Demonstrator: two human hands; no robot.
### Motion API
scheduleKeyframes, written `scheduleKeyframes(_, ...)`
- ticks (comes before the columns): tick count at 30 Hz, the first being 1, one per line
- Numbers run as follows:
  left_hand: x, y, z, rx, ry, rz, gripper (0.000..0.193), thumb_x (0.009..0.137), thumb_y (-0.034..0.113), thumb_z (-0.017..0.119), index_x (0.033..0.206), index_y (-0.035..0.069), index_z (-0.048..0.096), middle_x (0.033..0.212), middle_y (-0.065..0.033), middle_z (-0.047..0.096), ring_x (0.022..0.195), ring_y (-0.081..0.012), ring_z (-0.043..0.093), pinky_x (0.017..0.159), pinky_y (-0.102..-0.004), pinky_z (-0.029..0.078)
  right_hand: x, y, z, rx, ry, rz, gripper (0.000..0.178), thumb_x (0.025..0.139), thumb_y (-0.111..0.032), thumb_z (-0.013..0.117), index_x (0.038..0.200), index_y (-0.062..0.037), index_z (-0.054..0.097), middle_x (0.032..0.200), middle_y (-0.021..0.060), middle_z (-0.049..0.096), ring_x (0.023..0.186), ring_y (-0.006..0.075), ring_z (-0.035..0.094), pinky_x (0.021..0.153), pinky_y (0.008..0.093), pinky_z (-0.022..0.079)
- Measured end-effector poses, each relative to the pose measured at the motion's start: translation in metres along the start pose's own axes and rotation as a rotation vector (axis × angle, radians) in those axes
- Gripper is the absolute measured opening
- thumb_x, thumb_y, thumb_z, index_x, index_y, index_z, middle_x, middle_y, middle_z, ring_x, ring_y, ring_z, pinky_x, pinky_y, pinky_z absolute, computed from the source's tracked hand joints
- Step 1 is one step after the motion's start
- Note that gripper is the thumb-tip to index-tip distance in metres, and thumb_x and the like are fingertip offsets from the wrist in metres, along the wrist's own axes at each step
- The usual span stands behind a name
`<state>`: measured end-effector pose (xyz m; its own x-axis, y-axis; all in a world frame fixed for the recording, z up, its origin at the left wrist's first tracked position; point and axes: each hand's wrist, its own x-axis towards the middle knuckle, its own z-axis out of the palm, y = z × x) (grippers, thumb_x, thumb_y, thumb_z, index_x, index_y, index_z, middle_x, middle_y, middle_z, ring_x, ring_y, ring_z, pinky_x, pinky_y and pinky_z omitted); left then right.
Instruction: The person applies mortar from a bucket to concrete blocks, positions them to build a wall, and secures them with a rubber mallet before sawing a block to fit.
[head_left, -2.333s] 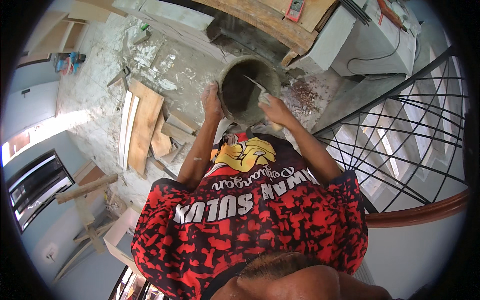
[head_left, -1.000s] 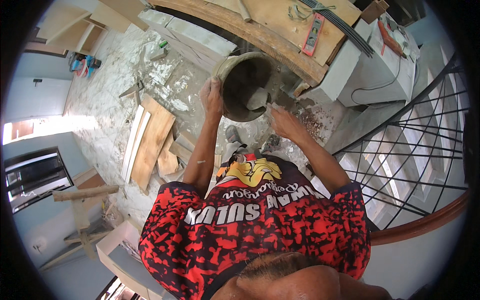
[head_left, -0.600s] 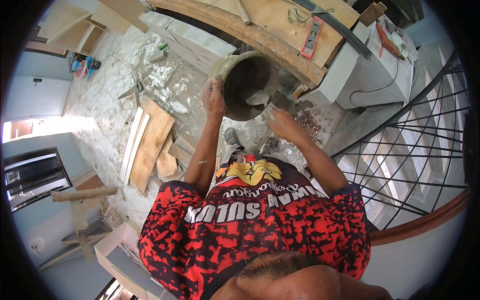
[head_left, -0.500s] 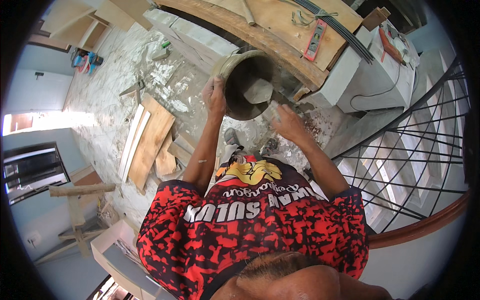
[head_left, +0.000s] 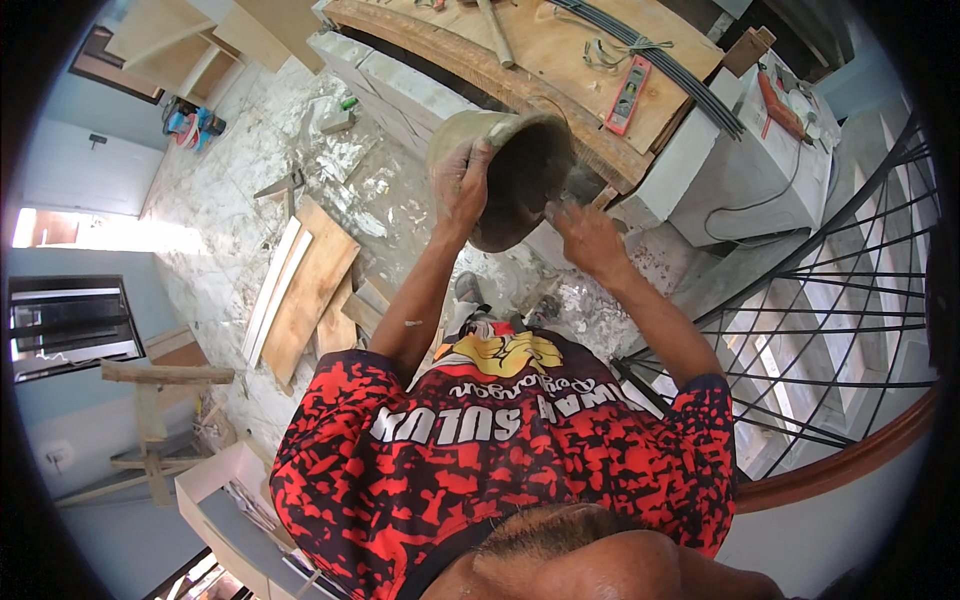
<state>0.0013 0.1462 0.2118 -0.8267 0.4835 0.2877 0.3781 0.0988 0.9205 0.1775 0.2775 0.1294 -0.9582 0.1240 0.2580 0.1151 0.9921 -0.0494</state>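
A dusty, mortar-smeared bucket [head_left: 452, 135] is held tilted in front of me, its dark mouth turned to the right. My left hand [head_left: 463, 182] grips its left side, fingers pressed round the outer wall. Beside the mouth, on the right, my right hand [head_left: 590, 240] is closed on the handle of a trowel. The trowel's blade is inside the bucket, lost in shadow and blur. How much material the bucket contains cannot be made out.
Pale blocks [head_left: 395, 85] edge a plywood-topped platform holding a red level [head_left: 628, 95], a hammer [head_left: 495, 35] and thin dark rods [head_left: 665, 62]. An orange power tool [head_left: 783, 108] lies right. Boards [head_left: 310, 285] and a handsaw [head_left: 285, 185] lie left; a metal railing [head_left: 800, 275] stands right.
The bucket has moved slightly right and tips further over. My right hand has shifted right and down; the trowel blade, visible before, has dropped into shadow.
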Motion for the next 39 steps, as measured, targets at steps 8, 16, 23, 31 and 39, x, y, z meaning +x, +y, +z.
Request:
scheduleKeyframes(8, -0.020, -0.019, 0.015, -0.242, -0.067, -0.148, 0.033, 0.096, 0.028, 0.052, 0.099, -0.001, 0.066, 0.080, -0.0046, 0.063, 0.075, -0.0120, 0.053, 0.068, -0.0276, 0.043, -0.053, -0.027, 0.049, 0.916, 0.033, 0.364, 0.039, 0.072, -0.019, 0.070, 0.104, 0.0026, 0.063, 0.091, 0.0183, 0.066, 0.086, 0.0305, 0.064, 0.078, 0.0375, 0.050)
scheduleKeyframes(16, -0.054, -0.090, 0.034, -0.748, 0.234, -0.478, 0.023, 0.095, 0.020, 0.049, 0.100, 0.000, 0.059, 0.094, -0.0084, 0.061, 0.083, -0.0177, 0.059, 0.077, -0.0316, 0.049, -0.127, -0.018, 0.057, 1.104, 0.043, 0.595, 0.035, 0.074, -0.021, 0.070, 0.101, -0.0001, 0.064, 0.090, 0.0182, 0.067, 0.084, 0.0266, 0.066, 0.075, 0.0342, 0.049)
scheduleKeyframes(23, -0.109, -0.177, 0.032, -0.806, 0.303, -0.687, 0.018, 0.094, 0.018, 0.044, 0.094, 0.004, 0.055, 0.090, -0.0066, 0.058, 0.083, -0.0193, 0.058, 0.076, -0.0360, 0.050, -0.199, -0.011, 0.061, 0.913, 0.074, 0.822, 0.036, 0.075, -0.020, 0.071, 0.103, -0.0004, 0.062, 0.088, 0.0183, 0.067, 0.081, 0.0309, 0.066, 0.073, 0.0360, 0.050)
scheduleKeyframes(31, -0.103, -0.192, -0.022, -0.691, 0.395, -0.712, 0.025, 0.094, 0.021, 0.043, 0.102, 0.001, 0.056, 0.099, -0.0102, 0.061, 0.089, -0.0204, 0.059, 0.083, -0.0361, 0.047, -0.243, -0.032, 0.141, 0.775, 0.149, 1.133, 0.040, 0.075, -0.021, 0.072, 0.106, 0.0001, 0.058, 0.088, 0.0163, 0.066, 0.080, 0.0267, 0.064, 0.072, 0.0348, 0.049)
scheduleKeyframes(39, -0.071, -0.237, -0.103, -0.560, 0.303, -0.591, 0.033, 0.096, 0.022, 0.041, 0.110, -0.004, 0.055, 0.109, -0.0136, 0.059, 0.098, -0.0233, 0.057, 0.087, -0.0353, 0.046, -0.206, -0.009, 0.117, 0.709, -0.070, 1.326, 0.050, 0.072, -0.024, 0.072, 0.112, 0.0005, 0.056, 0.094, 0.0209, 0.065, 0.085, 0.0317, 0.064, 0.076, 0.0377, 0.049)
